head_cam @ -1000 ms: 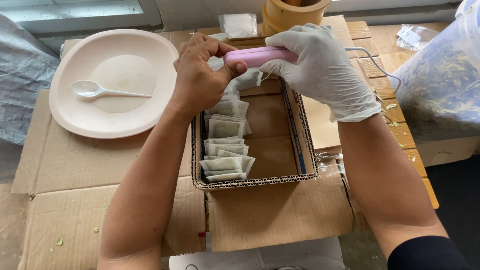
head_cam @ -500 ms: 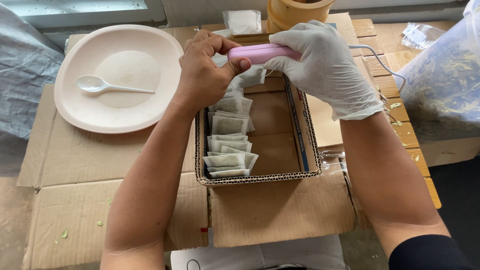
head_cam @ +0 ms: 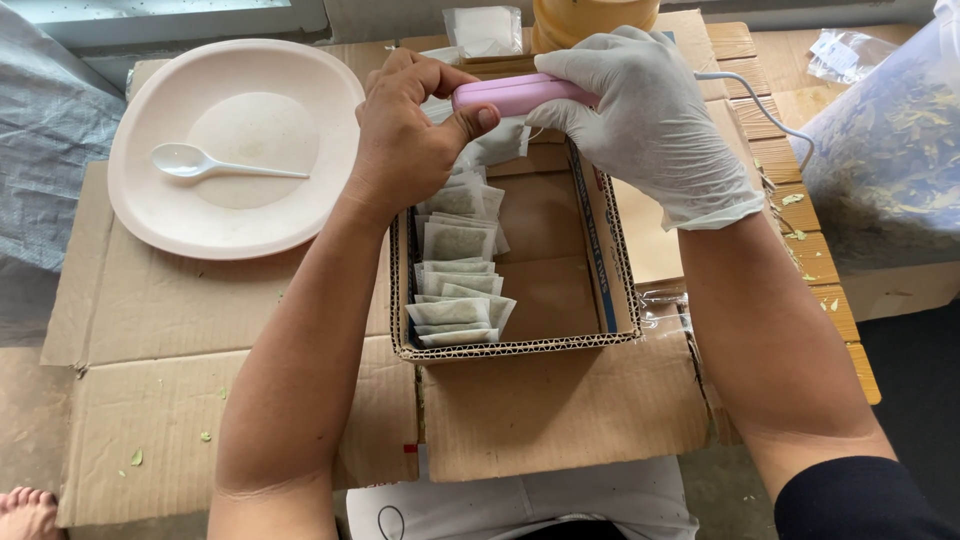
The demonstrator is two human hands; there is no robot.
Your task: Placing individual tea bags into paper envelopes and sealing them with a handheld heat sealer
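Observation:
My right hand (head_cam: 640, 110), in a white glove, grips a pink handheld sealer (head_cam: 510, 95) with a white cord (head_cam: 760, 105). My bare left hand (head_cam: 410, 130) pinches a small white filled sachet (head_cam: 495, 145) at the sealer's tip, thumb against the pink body. Both hands hover over the far end of a shallow cardboard box (head_cam: 610, 270). A row of several filled sachets (head_cam: 455, 280) lies along the box's left side.
A pale plate (head_cam: 300, 90) with a white plastic spoon (head_cam: 200, 162) sits at the left on flattened cardboard (head_cam: 180, 400). A clear bag of dried leaves (head_cam: 890, 150) stands at the right. Empty sachets (head_cam: 485, 30) and a tape roll (head_cam: 590, 15) lie beyond.
Both hands stay at the sealer with the sachet; the view has shifted slightly, little else differs.

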